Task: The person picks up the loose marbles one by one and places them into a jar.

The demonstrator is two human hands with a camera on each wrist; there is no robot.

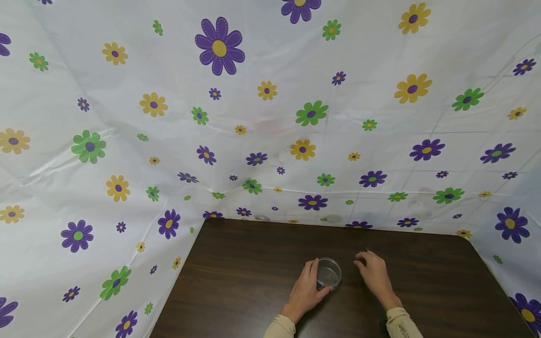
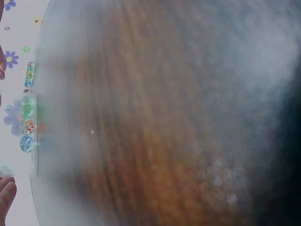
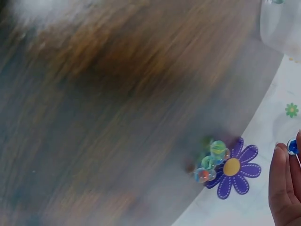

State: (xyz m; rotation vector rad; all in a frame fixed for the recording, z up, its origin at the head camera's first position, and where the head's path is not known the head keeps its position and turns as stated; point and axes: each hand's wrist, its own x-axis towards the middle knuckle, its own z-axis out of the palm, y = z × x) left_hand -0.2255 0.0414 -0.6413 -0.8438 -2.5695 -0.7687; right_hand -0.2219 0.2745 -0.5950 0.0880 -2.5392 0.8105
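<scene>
My left hand [image 1: 305, 288] grips a clear round container [image 1: 336, 268] from its left side, fingers and thumb round its wall. In the left wrist view a few glass marbles [image 2: 27, 143], one blue and one green, show through the wall of the container [image 2: 34, 165]. To the right of it, my right hand [image 1: 374, 272] is raised over the table. In the right wrist view the right hand [image 3: 281, 188] pinches a blue glass marble [image 3: 292, 147] between its fingertips. A cluster of several marbles [image 3: 207, 162] lies on the table near that hand.
A dark wood-grain table [image 1: 236, 267] spreads under both hands. White cloth with printed flowers [image 1: 262, 131] hangs behind the table and along its sides. More marbles [image 2: 29, 75] show past the container in the left wrist view.
</scene>
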